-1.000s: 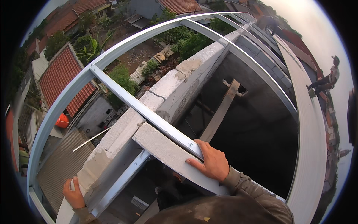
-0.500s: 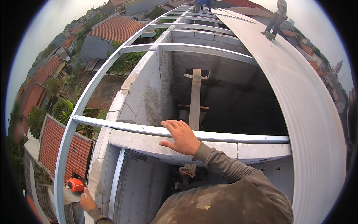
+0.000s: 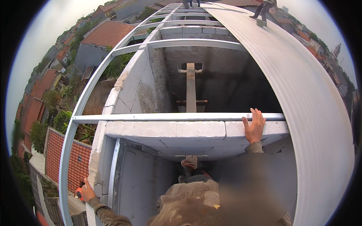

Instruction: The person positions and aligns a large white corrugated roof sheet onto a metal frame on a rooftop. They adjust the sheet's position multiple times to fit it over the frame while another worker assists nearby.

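My right hand [image 3: 254, 126] rests on the right end of the silver metal roof batten [image 3: 181, 117], its fingers stretched up over the edge and holding nothing. The batten runs along the top of a white block wall [image 3: 166, 130]. At the lower left, my left hand [image 3: 88, 191] is closed beside the long outer metal beam [image 3: 65, 165]. In it is a small orange-and-black case [image 3: 79, 192], partly hidden by the fingers; its kind is not clear.
Corrugated pale roofing sheet [image 3: 301, 113] covers the right side. Deep open rooms lie below, with a wooden plank [image 3: 191, 90] across. My foot [image 3: 187, 164] stands on a plank below. Two people [image 3: 266, 11] [image 3: 191, 3] are far ahead. Tiled houses [image 3: 69, 160] lie left, lower down.
My right hand has moved right along the batten, from its middle to near the roofing sheet. The orange case, hanging apart from my left hand before, is now against its fingers.
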Motion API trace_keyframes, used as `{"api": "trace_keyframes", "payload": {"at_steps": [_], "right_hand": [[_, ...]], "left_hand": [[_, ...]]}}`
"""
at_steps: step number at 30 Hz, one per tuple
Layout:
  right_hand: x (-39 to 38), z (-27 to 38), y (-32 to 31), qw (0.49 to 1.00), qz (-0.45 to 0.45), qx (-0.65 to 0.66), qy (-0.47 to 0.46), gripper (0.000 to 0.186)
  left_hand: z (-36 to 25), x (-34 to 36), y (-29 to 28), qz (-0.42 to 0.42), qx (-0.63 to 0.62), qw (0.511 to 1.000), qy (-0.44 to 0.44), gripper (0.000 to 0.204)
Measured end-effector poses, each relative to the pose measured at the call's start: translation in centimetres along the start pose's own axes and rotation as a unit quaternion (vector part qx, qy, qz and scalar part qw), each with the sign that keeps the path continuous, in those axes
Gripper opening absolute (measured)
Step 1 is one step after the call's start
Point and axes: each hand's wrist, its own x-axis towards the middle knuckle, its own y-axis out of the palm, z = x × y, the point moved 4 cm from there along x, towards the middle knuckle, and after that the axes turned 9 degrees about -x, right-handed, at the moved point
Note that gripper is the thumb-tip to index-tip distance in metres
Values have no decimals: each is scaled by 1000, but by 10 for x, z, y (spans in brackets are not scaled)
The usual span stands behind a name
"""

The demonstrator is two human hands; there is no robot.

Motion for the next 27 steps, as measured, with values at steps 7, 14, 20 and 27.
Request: {"api": "trace_keyframes", "payload": {"at_steps": [7,14,20,27], "right_hand": [[-1,-11,4,999,-5,9,33,83],[-2,-11,4,999,4,-6,50,83],[-3,-11,7,998,6,-4,55,82],[-4,-11,7,998,25,-24,44,81]], "left_hand": [[-2,0,-4,38,14,999,-5,82],[14,7,3,37,27,999,14,82],[17,11,5,31,21,999,23,82],[3,-1,-8,40,-1,999,-8,84]]}}
